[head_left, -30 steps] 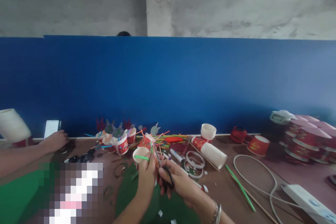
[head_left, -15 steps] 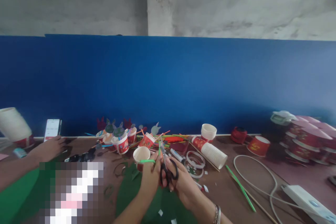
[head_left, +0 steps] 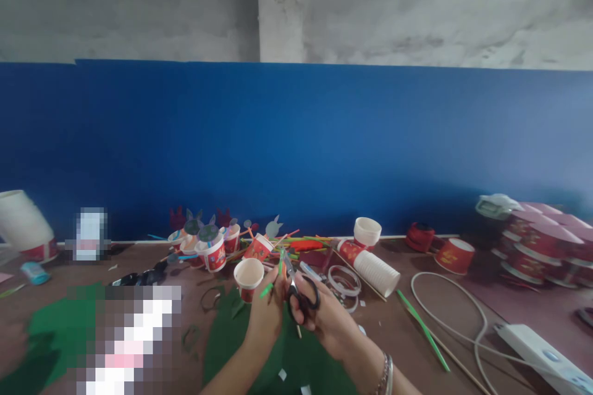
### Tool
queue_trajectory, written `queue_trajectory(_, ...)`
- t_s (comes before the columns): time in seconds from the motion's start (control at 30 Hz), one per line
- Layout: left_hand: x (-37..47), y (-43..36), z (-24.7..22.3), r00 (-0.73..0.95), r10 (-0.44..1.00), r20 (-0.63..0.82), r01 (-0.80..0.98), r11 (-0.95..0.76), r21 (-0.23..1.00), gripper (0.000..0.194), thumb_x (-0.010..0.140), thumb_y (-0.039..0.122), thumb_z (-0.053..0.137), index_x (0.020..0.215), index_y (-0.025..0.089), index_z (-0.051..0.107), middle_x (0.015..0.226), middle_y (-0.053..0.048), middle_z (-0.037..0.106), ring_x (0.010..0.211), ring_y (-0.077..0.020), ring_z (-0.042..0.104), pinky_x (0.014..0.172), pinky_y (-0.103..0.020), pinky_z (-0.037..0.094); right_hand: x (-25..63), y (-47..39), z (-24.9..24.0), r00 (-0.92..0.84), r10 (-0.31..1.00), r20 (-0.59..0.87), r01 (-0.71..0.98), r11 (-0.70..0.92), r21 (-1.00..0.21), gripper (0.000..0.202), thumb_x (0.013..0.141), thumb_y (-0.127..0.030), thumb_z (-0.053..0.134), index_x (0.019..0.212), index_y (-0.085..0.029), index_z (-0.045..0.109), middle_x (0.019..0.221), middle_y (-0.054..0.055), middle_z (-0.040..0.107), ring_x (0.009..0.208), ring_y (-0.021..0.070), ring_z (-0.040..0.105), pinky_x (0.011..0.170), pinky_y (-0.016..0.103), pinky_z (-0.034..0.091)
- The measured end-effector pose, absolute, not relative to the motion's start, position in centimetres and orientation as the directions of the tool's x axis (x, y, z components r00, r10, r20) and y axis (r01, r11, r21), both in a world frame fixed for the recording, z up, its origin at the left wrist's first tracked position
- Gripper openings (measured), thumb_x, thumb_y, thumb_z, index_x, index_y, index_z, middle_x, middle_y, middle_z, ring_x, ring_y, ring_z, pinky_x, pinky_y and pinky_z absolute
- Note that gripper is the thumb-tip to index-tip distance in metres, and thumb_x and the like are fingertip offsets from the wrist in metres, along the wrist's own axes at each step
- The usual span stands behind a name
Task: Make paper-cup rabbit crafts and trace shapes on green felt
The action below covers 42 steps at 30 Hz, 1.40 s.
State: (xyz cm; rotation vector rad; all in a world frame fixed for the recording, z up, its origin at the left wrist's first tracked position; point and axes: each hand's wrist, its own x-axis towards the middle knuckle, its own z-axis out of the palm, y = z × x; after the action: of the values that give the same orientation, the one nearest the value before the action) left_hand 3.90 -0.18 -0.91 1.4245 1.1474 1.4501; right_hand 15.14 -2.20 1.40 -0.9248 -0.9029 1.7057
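Observation:
My left hand [head_left: 269, 308] is closed on a thin green straw [head_left: 281, 261]. Part of the green strand also shows across the back of that hand. Black-handled scissors [head_left: 291, 278] are in my right hand [head_left: 324, 318], their blades pointing up and away, right beside the straw. Whether the blades touch it I cannot tell. Below my fingers the end of a thin wooden stick [head_left: 299, 331] pokes out. A paper cup [head_left: 249, 278] stands open just beyond my left hand. Under both hands lies a green sheet [head_left: 227, 345] with small white scraps on it.
Decorated cups [head_left: 211, 254] stand at the back left. A stack of paper cups [head_left: 377, 274] lies on its side, near tape rolls [head_left: 345, 281]. Green straws [head_left: 424, 330], a cable and a power strip [head_left: 546, 355] are on the right. Another person's blurred hand [head_left: 12, 345] shows at far left.
The scissors and my right hand have shifted slightly right, and the green strand by my left wrist now angles downward. The other person's hand has drawn back from the phone toward the lower left.

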Motion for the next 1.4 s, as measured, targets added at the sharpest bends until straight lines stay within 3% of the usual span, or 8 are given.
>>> queue_trajectory(0.17, 4.0, -0.1, -1.3, 0.010, 0.992, 0.126, -0.078, -0.124, 0.989, 0.039, 0.075, 0.053, 0.057, 0.091, 0.018, 0.064, 0.057, 0.003, 0.050, 0.049, -0.0108, 0.043, 0.045, -0.022, 0.035, 17.4, -0.6, 2.1, -0.108, 0.989, -0.104, -0.265, -0.130, -0.956, 0.041, 0.070, -0.054, 0.065, 0.080, -0.016, 0.052, 0.055, -0.005, 0.050, 0.040, 0.0044, 0.042, 0.032, 0.014, 0.021)
queue_trajectory(0.27, 4.2, -0.1, -1.5, 0.101, 0.994, -0.041, -0.198, 0.061, 0.978, 0.038, 0.074, 0.053, 0.058, 0.091, 0.020, 0.057, 0.056, 0.008, 0.043, 0.037, -0.0040, 0.026, 0.035, -0.018, 0.018, 19.7, 1.1, 1.7, 0.060, 0.998, -0.019, 0.115, -0.026, -0.993, 0.039, 0.076, -0.049, 0.057, 0.099, -0.018, 0.051, 0.059, -0.003, 0.055, 0.046, 0.0132, 0.054, 0.039, 0.021, 0.033)
queue_trajectory(0.37, 4.3, -0.2, -1.3, 0.205, 0.970, -0.127, -0.214, 0.171, 0.962, 0.035, 0.074, 0.053, 0.056, 0.072, 0.019, 0.049, 0.051, 0.010, 0.036, 0.032, -0.0013, 0.017, 0.033, -0.018, 0.009, 21.5, 2.1, 0.4, 0.172, 0.974, 0.145, 0.766, -0.039, -0.642, 0.020, 0.071, -0.026, 0.060, 0.088, -0.016, 0.056, 0.069, 0.005, 0.064, 0.070, 0.0212, 0.063, 0.057, 0.026, 0.040)
queue_trajectory(0.47, 4.0, -0.3, -0.9, 0.290, 0.944, -0.160, -0.158, 0.212, 0.964, 0.036, 0.076, 0.053, 0.055, 0.069, 0.019, 0.046, 0.053, 0.010, 0.039, 0.032, -0.0001, 0.018, 0.032, -0.018, 0.008, 21.7, 2.3, -1.1, 0.090, 0.996, 0.017, 0.936, -0.079, -0.343, 0.015, 0.068, -0.014, 0.057, 0.083, -0.013, 0.060, 0.086, 0.015, 0.067, 0.086, 0.0268, 0.063, 0.068, 0.030, 0.040)
queue_trajectory(0.7, 3.7, -0.2, -1.1, 0.411, 0.896, -0.169, -0.067, 0.215, 0.974, 0.032, 0.078, 0.051, 0.051, 0.080, 0.019, 0.047, 0.049, 0.009, 0.045, 0.029, -0.0012, 0.019, 0.030, -0.018, 0.008, 21.5, 2.1, -2.5, -0.017, 0.991, -0.133, 0.886, -0.047, -0.461, 0.038, 0.051, -0.008, 0.067, 0.087, -0.013, 0.062, 0.089, 0.013, 0.068, 0.082, 0.0264, 0.063, 0.065, 0.028, 0.041)
queue_trajectory(0.83, 4.1, -0.1, -1.5, 0.339, 0.929, -0.151, -0.113, 0.199, 0.973, 0.035, 0.076, 0.055, 0.052, 0.079, 0.021, 0.042, 0.048, 0.010, 0.046, 0.028, -0.0014, 0.019, 0.031, -0.017, 0.009, 21.9, 2.3, -1.5, -0.088, 0.973, -0.212, 0.772, -0.068, -0.632, 0.028, 0.071, -0.021, 0.057, 0.098, -0.013, 0.060, 0.070, 0.005, 0.067, 0.047, 0.0127, 0.056, 0.046, 0.022, 0.038)
queue_trajectory(1.03, 4.6, -0.4, -1.4, 0.273, 0.955, -0.119, -0.052, 0.138, 0.989, 0.044, 0.074, 0.063, 0.050, 0.079, 0.020, 0.045, 0.051, 0.006, 0.054, 0.027, -0.0028, 0.030, 0.029, -0.017, 0.013, 19.5, 1.4, 0.5, -0.210, 0.963, -0.170, 0.164, -0.136, -0.977, 0.038, 0.072, -0.051, 0.062, 0.068, -0.014, 0.060, 0.050, -0.004, 0.051, 0.039, 0.0039, 0.035, 0.036, 0.017, 0.019)
queue_trajectory(1.4, 4.7, -0.5, -1.5, 0.314, 0.943, -0.107, -0.193, 0.174, 0.966, 0.040, 0.074, 0.057, 0.056, 0.079, 0.018, 0.047, 0.058, 0.003, 0.061, 0.037, -0.0082, 0.051, 0.034, -0.017, 0.032, 19.0, 0.9, 0.6, -0.209, 0.970, -0.123, -0.093, -0.145, -0.985, 0.014, 0.067, -0.026, 0.065, 0.064, -0.012, 0.062, 0.052, -0.002, 0.054, 0.045, 0.0061, 0.044, 0.043, 0.017, 0.030)
